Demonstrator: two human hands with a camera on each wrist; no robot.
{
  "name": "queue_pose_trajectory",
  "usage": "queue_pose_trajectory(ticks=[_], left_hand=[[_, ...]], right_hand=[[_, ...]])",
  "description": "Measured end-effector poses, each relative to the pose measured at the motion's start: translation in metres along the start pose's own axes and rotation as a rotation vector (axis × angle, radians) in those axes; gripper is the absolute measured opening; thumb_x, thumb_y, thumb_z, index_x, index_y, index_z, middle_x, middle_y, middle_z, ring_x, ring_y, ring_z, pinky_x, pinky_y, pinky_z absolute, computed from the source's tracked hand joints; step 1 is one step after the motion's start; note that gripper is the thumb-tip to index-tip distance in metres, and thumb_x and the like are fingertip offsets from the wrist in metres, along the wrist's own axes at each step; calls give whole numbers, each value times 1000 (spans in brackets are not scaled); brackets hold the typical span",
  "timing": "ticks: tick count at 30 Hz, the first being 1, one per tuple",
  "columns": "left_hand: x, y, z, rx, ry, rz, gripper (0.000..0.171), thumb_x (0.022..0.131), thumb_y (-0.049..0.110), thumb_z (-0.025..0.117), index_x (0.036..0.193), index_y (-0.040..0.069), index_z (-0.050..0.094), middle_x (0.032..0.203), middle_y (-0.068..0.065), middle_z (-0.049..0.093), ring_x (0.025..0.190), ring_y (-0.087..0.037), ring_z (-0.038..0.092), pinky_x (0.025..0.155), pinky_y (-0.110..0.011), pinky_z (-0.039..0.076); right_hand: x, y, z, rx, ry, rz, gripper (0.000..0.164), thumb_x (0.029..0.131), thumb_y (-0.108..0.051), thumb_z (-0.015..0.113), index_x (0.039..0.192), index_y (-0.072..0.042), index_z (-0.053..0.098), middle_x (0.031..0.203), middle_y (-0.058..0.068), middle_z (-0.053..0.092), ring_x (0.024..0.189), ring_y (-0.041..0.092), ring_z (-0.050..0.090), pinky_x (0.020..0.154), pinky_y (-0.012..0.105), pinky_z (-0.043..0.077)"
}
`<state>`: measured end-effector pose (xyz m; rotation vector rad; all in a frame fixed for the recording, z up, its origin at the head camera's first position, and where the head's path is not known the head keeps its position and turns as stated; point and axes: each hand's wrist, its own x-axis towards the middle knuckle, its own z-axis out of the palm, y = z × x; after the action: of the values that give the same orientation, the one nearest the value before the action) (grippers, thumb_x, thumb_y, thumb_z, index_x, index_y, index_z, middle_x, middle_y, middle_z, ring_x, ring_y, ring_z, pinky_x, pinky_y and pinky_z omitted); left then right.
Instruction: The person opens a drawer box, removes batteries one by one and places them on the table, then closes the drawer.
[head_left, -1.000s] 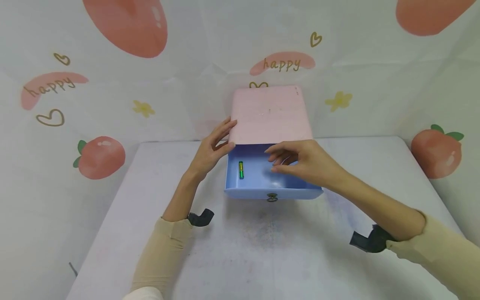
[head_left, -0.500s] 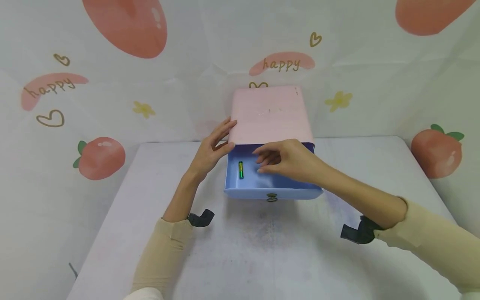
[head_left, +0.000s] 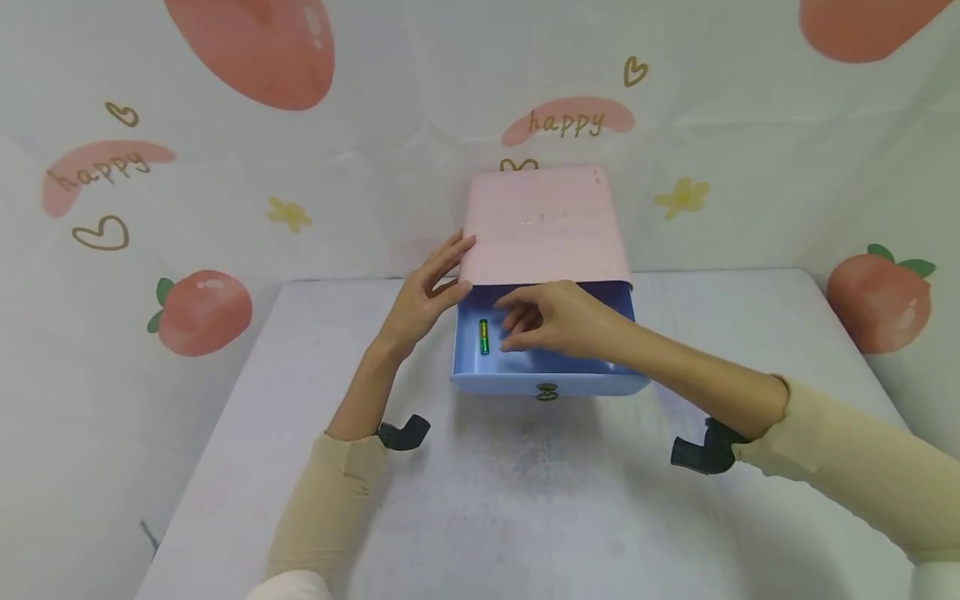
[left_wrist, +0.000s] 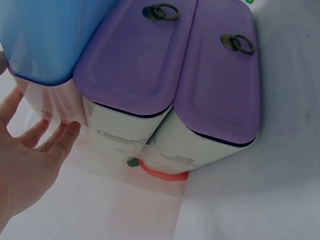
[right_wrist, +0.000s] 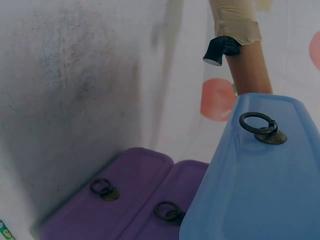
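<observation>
A stack of drawers with a pink-topped case [head_left: 543, 229] stands against the wall. Its top blue drawer [head_left: 551, 384] is pulled out, and a green battery [head_left: 483, 337] lies inside at the left. My left hand [head_left: 417, 304] rests along the case's left side, fingers extended; the left wrist view shows its fingertips [left_wrist: 72, 129] against the pink wall. Over the drawer is my right hand [head_left: 551, 321], fingers bent loosely with a gap between thumb and index finger. Its fingertips are just right of the battery and hold nothing. In the right wrist view the drawer front hides this hand.
Two purple drawers [left_wrist: 127, 60] with ring pulls sit pushed in below the blue one. On the white table [head_left: 517, 508], a green cylinder like another battery [right_wrist: 6, 231] shows at the right wrist view's edge. A printed cloth [head_left: 360, 167] hangs behind.
My right hand has moved left across the drawer, closer to the battery. The left hand keeps its place on the case. The head view has shifted slightly.
</observation>
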<state>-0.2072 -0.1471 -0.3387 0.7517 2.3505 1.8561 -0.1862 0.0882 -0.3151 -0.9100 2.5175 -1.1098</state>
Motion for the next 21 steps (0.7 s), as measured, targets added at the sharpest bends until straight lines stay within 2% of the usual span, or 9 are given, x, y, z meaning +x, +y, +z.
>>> queue_pose_trajectory(ticks=[6,12,15,21], left_hand=[[-1,0,0,1,-5,12,54,100,5,55,151,3,39,164,-9,21,145,-31,31,114,-47,34],[6,-24,-3,-8,-1,11,55,99,3,55,152,7,40,165,-5,20,145,-28,32,114,-45,35],[7,-32,-5,-6,8,16,56,99,5,56,152,12,41,164,0,21,145,-25,32,114,-44,36],[7,-33,-6,-17,7,33,55,99,16,60,151,19,44,162,7,25,144,-20,34,113,-43,36]], right_hand=[[8,-2,6,-40,-39,26,52,83,-24,82,125,1,65,97,1,73,86,11,71,81,29,57],[14,-2,9,-45,-45,48,53,82,-23,83,125,2,64,94,0,72,85,12,70,80,29,57],[17,-1,12,-45,-55,45,56,82,-23,84,126,3,62,93,0,71,85,13,70,79,28,57],[22,-2,14,-73,-63,40,51,81,-22,85,121,2,64,87,0,69,81,13,65,77,27,55]])
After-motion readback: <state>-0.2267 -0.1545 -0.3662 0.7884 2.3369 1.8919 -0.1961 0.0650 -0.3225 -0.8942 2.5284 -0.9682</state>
